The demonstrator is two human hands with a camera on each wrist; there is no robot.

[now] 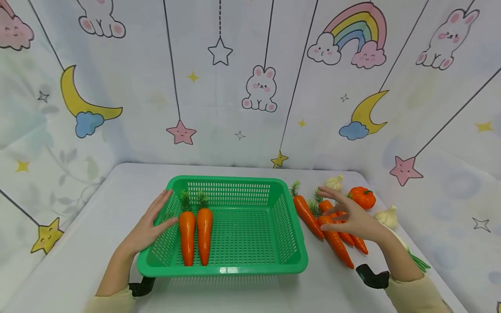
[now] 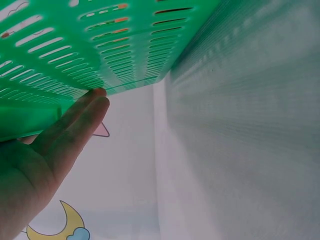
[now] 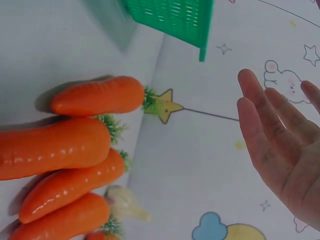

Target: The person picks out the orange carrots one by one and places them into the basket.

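The basket (image 1: 188,272) is plain green, the carrots (image 1: 187,234) glossy orange with green tops (image 1: 202,199), the bell pepper (image 1: 362,199) red-orange, the garlic bulbs (image 1: 386,216) creamy white. Sleeves (image 1: 416,295) are cream, wrist straps (image 1: 372,277) black, the bench (image 1: 90,243) white. The whitish backdrop (image 1: 219,100) is printed with yellow moons (image 1: 70,93), blue clouds (image 1: 89,124), pink and yellow stars (image 1: 181,133), pink-eared white rabbits (image 1: 260,90) and a striped multicoloured rainbow (image 1: 354,26).

White table (image 1: 137,187), bearing one green basket (image 1: 223,270).
Basket: slotted, standing on the top. Just right of basket: four orange carrots (image 1: 337,247) with green tufts, lying close together. Right of basket's back corner: one pale garlic bulb (image 1: 334,182). Farther right, toward basket's back: one ribbed orange vegetable (image 1: 362,198), green stem. Farther right, level with basket's middle: second garlic bulb (image 1: 387,217). Farthest right of basket, toward its front: one spring onion (image 1: 419,261), white base, green leaves.
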